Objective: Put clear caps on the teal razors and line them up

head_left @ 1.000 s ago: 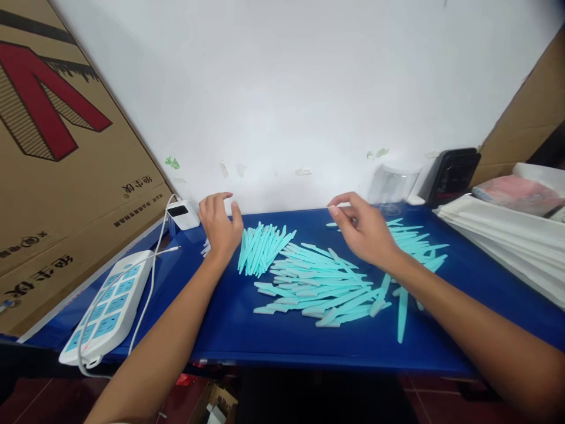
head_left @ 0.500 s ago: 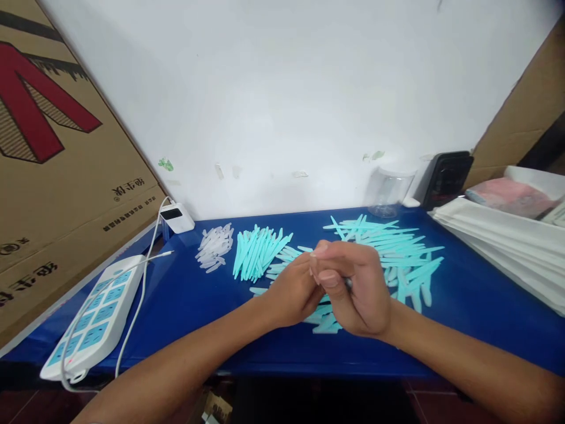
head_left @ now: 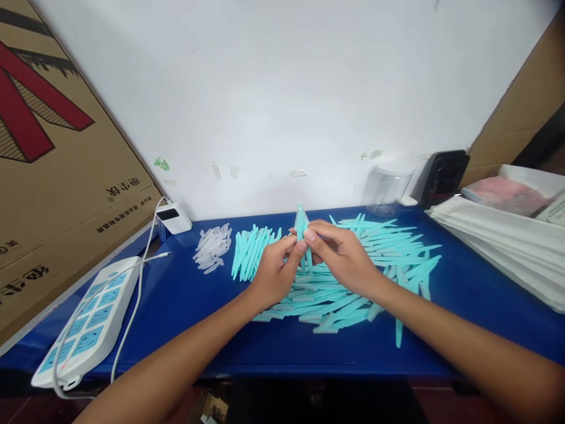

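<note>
Above the blue surface [head_left: 463, 294], the left hand [head_left: 271, 274] and right hand [head_left: 342, 256] together pinch one upright turquoise plastic stick [head_left: 301, 227] over the loose pile of turquoise sticks [head_left: 384, 247].

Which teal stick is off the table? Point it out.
The upright teal stick pinched between the left hand and right hand; all others lie flat on the blue table.

Two hands meet above the blue counter [head_left: 185, 306]: the left hand [head_left: 271, 277] and the right hand [head_left: 344, 259]. Their fingers [head_left: 293, 247] pinch one upright slim turquoise plastic stick [head_left: 301, 224]. Below and right of the fingers lie turquoise sticks too many to count [head_left: 379, 247]. Left of the fingers lie one tidy bundle of turquoise sticks [head_left: 251, 250], one small heap of clear plastic caps [head_left: 213, 247] and one white power strip [head_left: 90, 321].
</note>
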A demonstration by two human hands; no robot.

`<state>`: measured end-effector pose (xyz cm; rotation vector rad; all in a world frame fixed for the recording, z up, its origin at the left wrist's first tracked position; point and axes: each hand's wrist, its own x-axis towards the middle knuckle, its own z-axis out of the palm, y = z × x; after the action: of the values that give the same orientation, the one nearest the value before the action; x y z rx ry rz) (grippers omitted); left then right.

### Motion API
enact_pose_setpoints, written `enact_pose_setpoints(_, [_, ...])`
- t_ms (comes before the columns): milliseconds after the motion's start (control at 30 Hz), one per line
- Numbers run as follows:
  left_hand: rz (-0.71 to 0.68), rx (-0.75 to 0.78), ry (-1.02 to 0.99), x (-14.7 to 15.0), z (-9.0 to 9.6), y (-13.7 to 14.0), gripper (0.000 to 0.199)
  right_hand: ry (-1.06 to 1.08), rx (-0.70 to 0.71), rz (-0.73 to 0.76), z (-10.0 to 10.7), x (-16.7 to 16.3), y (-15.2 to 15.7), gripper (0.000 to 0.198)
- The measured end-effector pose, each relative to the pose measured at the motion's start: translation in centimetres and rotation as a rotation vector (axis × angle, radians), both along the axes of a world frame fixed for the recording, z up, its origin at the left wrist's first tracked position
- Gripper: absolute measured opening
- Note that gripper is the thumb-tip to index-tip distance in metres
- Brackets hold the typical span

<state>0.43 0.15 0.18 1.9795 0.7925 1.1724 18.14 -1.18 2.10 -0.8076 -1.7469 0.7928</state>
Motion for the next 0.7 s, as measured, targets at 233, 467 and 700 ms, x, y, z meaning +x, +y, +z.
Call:
enact_pose_setpoints(233, [-0.016,-0.018,0.069,-0.1,0.0,-0.3,0.055,0.038,-0.069,-0.027,0.1,0.0,-0.1,0.045])
enact_pose_setpoints(467, [0.294,0.213,0.046,-1.5,0.8,0.5,0.040,-0.153,-0.026,-0.029,0.4,0.6,0.1,0.042])
enact_pose_setpoints(700, [0.179,0.310,0.240,-3.4,1.0,2.7,0.047,-0.248,-0.217,0.175,-0.1,0.6,0.0,0.045])
